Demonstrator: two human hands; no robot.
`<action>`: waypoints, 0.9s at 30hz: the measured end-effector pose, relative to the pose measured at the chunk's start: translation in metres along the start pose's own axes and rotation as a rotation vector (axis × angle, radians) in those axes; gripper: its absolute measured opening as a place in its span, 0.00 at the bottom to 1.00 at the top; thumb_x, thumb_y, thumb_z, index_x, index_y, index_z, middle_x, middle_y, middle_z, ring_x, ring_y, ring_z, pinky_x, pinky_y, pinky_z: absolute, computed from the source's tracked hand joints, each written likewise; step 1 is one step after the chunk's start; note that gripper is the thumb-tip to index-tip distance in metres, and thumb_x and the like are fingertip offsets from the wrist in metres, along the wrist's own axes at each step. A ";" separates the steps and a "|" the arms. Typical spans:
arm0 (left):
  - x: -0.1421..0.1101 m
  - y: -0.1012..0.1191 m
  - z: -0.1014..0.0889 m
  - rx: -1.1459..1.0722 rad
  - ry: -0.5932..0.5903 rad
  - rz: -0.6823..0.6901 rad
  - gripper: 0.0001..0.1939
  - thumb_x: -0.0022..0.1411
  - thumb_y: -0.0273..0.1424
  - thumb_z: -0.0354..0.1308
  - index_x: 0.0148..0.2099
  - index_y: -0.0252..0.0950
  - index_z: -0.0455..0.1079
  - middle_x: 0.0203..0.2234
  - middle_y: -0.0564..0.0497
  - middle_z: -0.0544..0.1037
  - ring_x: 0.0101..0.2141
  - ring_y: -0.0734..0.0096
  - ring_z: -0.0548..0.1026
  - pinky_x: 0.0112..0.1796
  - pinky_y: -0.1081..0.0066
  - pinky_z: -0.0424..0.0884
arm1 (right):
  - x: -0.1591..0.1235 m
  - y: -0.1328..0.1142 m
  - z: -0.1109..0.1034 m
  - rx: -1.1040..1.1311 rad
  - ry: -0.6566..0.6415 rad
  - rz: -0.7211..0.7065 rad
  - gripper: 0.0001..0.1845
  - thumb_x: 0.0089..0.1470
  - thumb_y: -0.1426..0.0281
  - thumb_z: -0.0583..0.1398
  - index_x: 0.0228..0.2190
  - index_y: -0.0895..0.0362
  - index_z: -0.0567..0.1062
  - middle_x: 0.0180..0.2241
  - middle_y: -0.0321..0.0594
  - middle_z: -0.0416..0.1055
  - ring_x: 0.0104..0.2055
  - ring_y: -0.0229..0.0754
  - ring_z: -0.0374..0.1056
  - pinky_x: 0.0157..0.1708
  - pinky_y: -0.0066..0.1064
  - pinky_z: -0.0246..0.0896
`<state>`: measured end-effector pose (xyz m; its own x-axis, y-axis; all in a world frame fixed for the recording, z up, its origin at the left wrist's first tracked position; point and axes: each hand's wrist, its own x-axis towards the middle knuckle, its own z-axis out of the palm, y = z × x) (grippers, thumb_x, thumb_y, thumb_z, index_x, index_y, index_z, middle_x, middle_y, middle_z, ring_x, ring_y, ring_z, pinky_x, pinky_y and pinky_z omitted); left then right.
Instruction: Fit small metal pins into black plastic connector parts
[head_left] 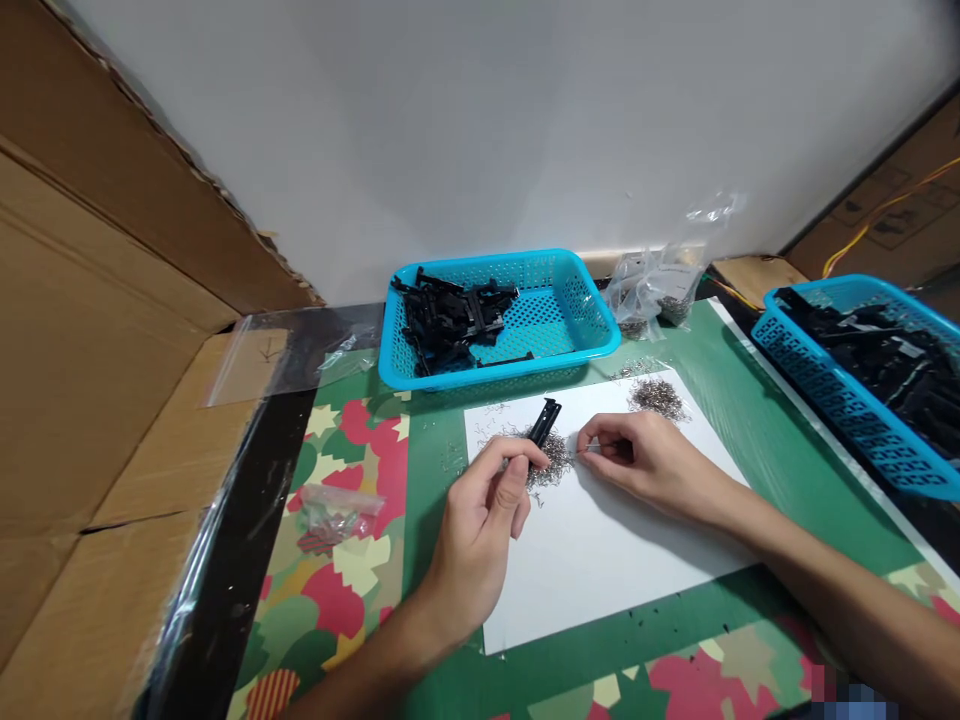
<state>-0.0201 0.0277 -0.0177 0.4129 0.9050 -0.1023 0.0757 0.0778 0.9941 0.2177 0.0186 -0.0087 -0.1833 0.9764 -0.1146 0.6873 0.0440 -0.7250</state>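
My left hand [480, 520] is closed around a slim black plastic part [544, 421], held tilted above a white sheet [600, 560]. My right hand [637, 460] rests on the sheet, its fingertips pinched together at the edge of a pile of small metal springs [551, 460]; whether they hold one is too small to tell. A second pile of springs [658, 397] lies at the sheet's far right corner.
A blue basket [570, 345] with black plastic parts stands behind the sheet. Another blue basket [847, 410] of black parts is at the right. Clear bags [652, 285] of springs lean by the wall. A small bag [337, 515] lies left. Cardboard [90, 400] borders the left.
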 end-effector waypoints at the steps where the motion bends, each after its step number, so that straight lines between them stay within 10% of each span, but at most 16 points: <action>1: 0.000 0.000 0.000 -0.011 -0.003 -0.018 0.18 0.80 0.47 0.51 0.47 0.40 0.72 0.19 0.59 0.61 0.21 0.74 0.58 0.24 0.71 0.52 | 0.001 -0.001 -0.001 -0.008 -0.004 0.010 0.05 0.61 0.72 0.64 0.38 0.55 0.82 0.25 0.32 0.72 0.25 0.36 0.62 0.29 0.29 0.50; 12: 0.005 -0.001 -0.003 -0.039 -0.033 -0.078 0.17 0.78 0.49 0.53 0.51 0.41 0.71 0.20 0.58 0.64 0.23 0.72 0.59 0.24 0.73 0.54 | 0.004 -0.008 -0.001 -0.080 0.023 0.038 0.04 0.61 0.72 0.66 0.36 0.55 0.84 0.24 0.31 0.72 0.25 0.35 0.61 0.29 0.30 0.47; 27: 0.004 0.000 -0.002 -0.044 -0.049 -0.037 0.16 0.79 0.47 0.53 0.50 0.41 0.71 0.19 0.59 0.62 0.22 0.74 0.57 0.23 0.73 0.53 | -0.002 -0.010 -0.010 0.410 -0.005 0.001 0.05 0.63 0.68 0.64 0.34 0.58 0.77 0.22 0.29 0.63 0.25 0.34 0.54 0.25 0.28 0.48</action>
<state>-0.0199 0.0318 -0.0181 0.4542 0.8799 -0.1400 0.0520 0.1306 0.9901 0.2182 0.0182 0.0059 -0.1868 0.9753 -0.1178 0.3507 -0.0459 -0.9354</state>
